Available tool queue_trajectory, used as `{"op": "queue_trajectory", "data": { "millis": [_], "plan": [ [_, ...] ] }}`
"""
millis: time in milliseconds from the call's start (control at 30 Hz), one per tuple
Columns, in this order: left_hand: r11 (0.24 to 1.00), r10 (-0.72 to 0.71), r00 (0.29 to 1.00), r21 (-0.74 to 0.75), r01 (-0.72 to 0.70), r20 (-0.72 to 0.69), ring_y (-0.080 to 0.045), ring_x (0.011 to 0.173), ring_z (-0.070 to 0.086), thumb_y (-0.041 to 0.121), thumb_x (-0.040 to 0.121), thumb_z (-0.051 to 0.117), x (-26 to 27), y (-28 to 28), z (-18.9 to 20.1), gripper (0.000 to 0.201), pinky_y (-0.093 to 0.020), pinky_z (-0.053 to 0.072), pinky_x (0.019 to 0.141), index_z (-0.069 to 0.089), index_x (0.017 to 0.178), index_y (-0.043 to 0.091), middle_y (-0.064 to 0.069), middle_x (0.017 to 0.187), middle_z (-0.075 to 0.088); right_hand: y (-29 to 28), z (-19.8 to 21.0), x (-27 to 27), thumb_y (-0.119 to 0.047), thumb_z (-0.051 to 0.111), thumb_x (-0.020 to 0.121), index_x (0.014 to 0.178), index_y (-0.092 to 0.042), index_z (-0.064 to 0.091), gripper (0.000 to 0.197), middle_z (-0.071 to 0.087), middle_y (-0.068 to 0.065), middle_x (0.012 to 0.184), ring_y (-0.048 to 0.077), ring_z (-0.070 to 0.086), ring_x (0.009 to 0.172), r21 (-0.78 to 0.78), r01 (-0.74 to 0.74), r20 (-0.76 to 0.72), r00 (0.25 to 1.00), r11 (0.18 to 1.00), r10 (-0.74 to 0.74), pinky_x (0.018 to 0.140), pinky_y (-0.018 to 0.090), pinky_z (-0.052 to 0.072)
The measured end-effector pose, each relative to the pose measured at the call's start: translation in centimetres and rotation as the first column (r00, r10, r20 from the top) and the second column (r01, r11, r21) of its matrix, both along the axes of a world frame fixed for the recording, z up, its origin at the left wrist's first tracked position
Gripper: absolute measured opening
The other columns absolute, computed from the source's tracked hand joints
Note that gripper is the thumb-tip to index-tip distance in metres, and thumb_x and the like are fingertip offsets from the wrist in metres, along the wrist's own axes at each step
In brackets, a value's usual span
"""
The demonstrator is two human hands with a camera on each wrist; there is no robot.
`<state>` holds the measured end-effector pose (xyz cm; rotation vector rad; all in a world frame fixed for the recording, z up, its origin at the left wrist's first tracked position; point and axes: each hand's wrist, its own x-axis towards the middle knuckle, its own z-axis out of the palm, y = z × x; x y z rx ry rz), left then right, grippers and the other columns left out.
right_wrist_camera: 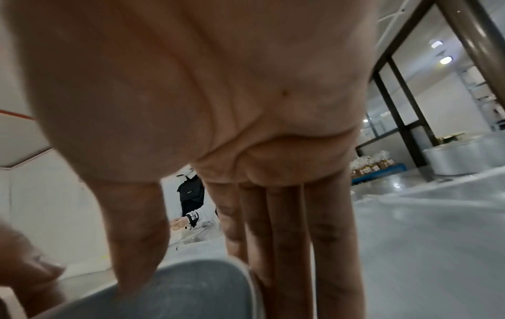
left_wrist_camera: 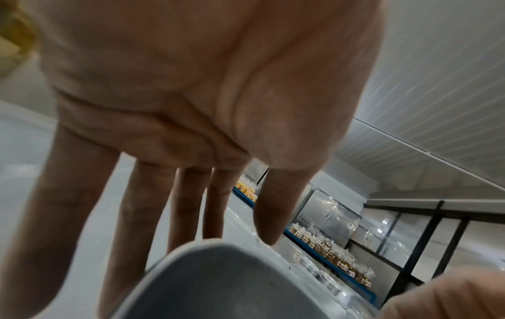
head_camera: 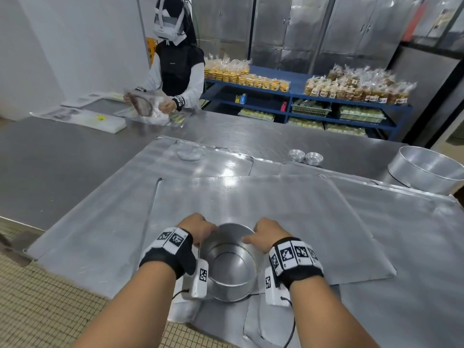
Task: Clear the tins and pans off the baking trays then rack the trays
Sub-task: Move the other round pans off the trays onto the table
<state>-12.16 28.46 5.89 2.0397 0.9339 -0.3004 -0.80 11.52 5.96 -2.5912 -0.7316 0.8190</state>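
A deep round metal tin point(head_camera: 229, 262) sits between my hands over the near edge of the front baking tray point(head_camera: 276, 204). My left hand point(head_camera: 198, 231) grips its left rim and my right hand point(head_camera: 263, 233) grips its right rim. In the left wrist view the thumb point(left_wrist_camera: 273, 207) comes over the tin's rim point(left_wrist_camera: 218, 280) while the fingers point(left_wrist_camera: 142, 215) run down its outer wall. In the right wrist view the thumb point(right_wrist_camera: 136, 226) reaches inside the tin point(right_wrist_camera: 169, 291) and the fingers point(right_wrist_camera: 287, 237) lie outside. Whether the tin rests on the tray or hangs just above it, I cannot tell.
Several flat trays overlap on the steel table point(head_camera: 62, 159). A shallow round dish point(head_camera: 190, 151) lies on the far tray, two stacks of small tins point(head_camera: 305, 156) stand behind, and a large round pan point(head_camera: 426, 172) sits at the right. Another person point(head_camera: 178, 71) works at the far left; blue shelves point(head_camera: 326, 106) stand behind.
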Motion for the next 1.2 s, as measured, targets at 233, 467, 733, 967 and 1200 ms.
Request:
{"op": "queue_trajectory", "data": {
  "millis": [233,467,733,967,1200],
  "plan": [
    [0.977,-0.073,0.996,0.195,0.081,-0.049,-0.026,0.09,0.072,0.044,0.094,0.061,4.2,4.7,2.7,0.043,-0.027,0.048,0.059,0.068,0.113,0.006,-0.008,0.108,0.073,6.4,3.0,2.4,-0.042,0.069,0.085,0.104,-0.011,0.062,0.038,0.065,0.008,0.107,0.025,0.066,0.091,0.019,-0.079,0.008,0.997,0.997,0.079,0.074,0.031,0.053],
    [0.925,-0.134,0.983,0.34,0.168,-0.123,-0.025,0.08,0.068,0.04,0.088,0.069,7.6,14.0,3.0,0.034,-0.029,0.046,0.058,0.069,0.103,0.009,-0.008,0.102,0.073,16.6,4.4,3.8,-0.037,0.072,0.083,0.092,-0.008,0.06,0.033,0.069,0.01,0.104,0.027,0.07,0.088,0.097,-0.039,-0.043,0.998,0.995,0.043,0.073,0.034,0.057],
    [0.879,-0.153,0.976,0.431,0.205,-0.153,-0.026,0.094,0.062,0.031,0.091,0.066,13.0,27.8,1.0,0.031,-0.03,0.046,0.075,0.068,0.112,0.009,-0.01,0.114,0.069,29.8,0.8,10.3,-0.031,0.076,0.075,0.084,-0.007,0.061,0.03,0.069,0.011,0.09,0.027,0.07,0.075,0.121,0.138,-0.021,0.99,0.983,-0.136,0.062,0.031,0.058],
    [0.842,-0.234,0.955,0.454,0.292,-0.18,-0.029,0.109,0.063,0.025,0.094,0.061,20.8,37.3,-3.7,0.037,-0.03,0.047,0.078,0.059,0.127,0.008,-0.012,0.123,0.064,38.8,-5.5,18.5,-0.023,0.07,0.081,0.063,-0.008,0.05,0.03,0.054,0.004,0.072,0.014,0.049,0.053,-0.004,0.154,0.109,0.982,0.988,-0.153,0.044,0.018,0.036],
    [0.822,-0.252,0.935,0.456,0.343,-0.248,-0.037,0.123,0.052,0.052,0.088,0.068,27.7,42.6,-10.6,0.07,-0.043,0.047,0.1,0.047,0.137,0.009,-0.014,0.133,0.052,45.3,-11.4,24.8,-0.03,0.076,0.076,0.087,-0.012,0.056,0.029,0.063,0.007,0.096,0.028,0.062,0.097,-0.023,0.171,0.149,0.975,0.985,-0.166,0.076,0.031,0.049]
  ]
}}
